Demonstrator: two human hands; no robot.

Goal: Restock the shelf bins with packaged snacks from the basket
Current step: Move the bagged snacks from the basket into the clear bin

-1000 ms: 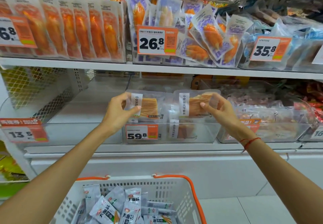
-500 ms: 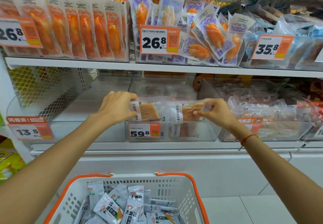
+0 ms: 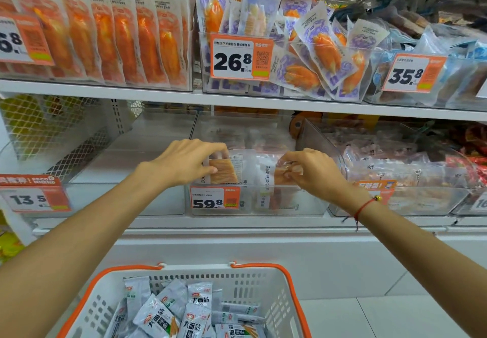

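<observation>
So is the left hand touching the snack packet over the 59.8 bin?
Touching. The head view shows the left hand pinching the snack packet, thumb on its front.

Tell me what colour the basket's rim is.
Orange, on a white basket; the head view shows it.
</observation>
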